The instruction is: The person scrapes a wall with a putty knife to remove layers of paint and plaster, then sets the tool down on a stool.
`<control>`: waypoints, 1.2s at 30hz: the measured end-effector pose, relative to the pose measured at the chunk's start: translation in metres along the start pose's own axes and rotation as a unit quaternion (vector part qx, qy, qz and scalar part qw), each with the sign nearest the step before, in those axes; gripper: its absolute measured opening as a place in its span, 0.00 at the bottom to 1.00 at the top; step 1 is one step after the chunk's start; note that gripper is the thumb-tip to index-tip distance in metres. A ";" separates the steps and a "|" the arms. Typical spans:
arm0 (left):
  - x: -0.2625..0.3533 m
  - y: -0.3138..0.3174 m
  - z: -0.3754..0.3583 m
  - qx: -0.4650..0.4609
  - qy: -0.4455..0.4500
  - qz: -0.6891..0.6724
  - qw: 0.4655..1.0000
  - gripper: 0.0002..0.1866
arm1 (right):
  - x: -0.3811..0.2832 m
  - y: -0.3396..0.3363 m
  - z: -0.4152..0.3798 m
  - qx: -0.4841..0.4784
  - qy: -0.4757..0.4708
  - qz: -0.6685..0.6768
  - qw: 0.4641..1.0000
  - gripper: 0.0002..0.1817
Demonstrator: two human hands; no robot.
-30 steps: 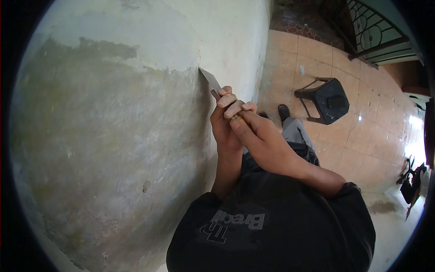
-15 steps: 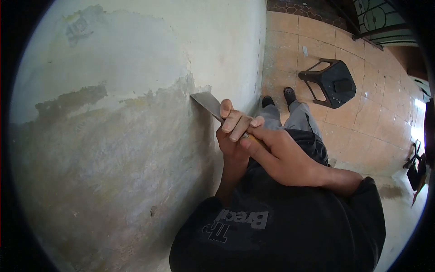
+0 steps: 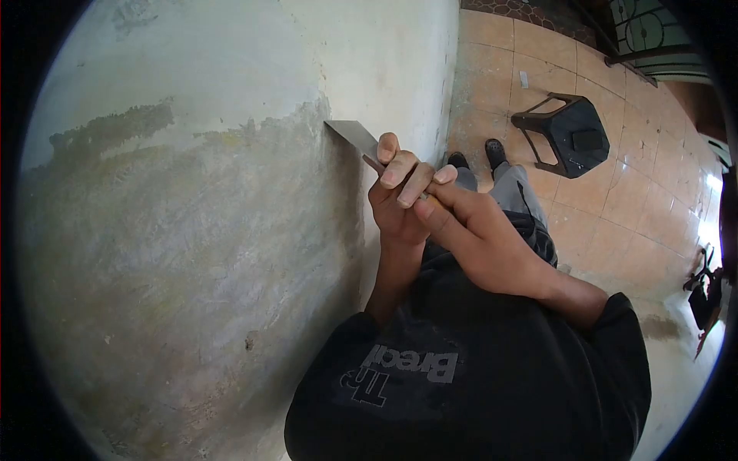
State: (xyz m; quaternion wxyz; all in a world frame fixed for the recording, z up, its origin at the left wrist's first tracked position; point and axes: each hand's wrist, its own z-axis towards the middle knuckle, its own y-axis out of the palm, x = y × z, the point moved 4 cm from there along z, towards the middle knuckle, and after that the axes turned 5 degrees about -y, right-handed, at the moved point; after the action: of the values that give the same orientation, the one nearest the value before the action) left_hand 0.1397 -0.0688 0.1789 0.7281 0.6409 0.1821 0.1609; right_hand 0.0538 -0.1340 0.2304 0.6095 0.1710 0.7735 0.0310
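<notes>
A scraper with a flat metal blade (image 3: 352, 134) and a yellowish handle is held in both hands. Its blade edge is at the wall, by the border between rough grey plaster (image 3: 231, 215) and pale paint (image 3: 231, 69); whether it touches cannot be made out. My left hand (image 3: 401, 192) is closed around the scraper near the blade, its dusty fingertips lying over the top. Behind it, my right hand (image 3: 488, 234) grips the handle, thumb pressed along it. Most of the handle is hidden by the fingers.
A dark plastic stool (image 3: 580, 142) stands on the orange tiled floor (image 3: 538, 46), beyond my feet (image 3: 496, 152). A small pale piece (image 3: 524, 79) lies near it. Dark items (image 3: 703, 288) are at the far right, and a metal gate (image 3: 642, 31) is at the top right.
Both hands and the scraper have shifted up in the picture, and the whole view has shifted up somewhat too. The two-handed grip stays the same.
</notes>
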 end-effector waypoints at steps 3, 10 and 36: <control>0.007 0.000 -0.010 -0.043 -0.027 0.028 0.998 0.08 | -0.006 0.005 -0.001 0.008 -0.047 -0.009 0.999 0.14; 0.007 0.003 -0.012 0.014 -0.008 -0.021 1.000 0.06 | 0.004 0.020 0.000 0.004 -0.050 0.022 0.998 0.14; 0.011 -0.005 -0.013 -0.044 -0.025 0.047 0.998 0.08 | -0.004 0.009 0.003 0.043 -0.055 -0.078 0.994 0.14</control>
State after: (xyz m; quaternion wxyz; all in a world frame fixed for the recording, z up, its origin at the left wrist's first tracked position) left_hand 0.1428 -0.0529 0.1721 0.7513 0.6202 0.1265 0.1870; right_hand 0.0598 -0.1276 0.2360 0.6440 0.1377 0.7502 -0.0596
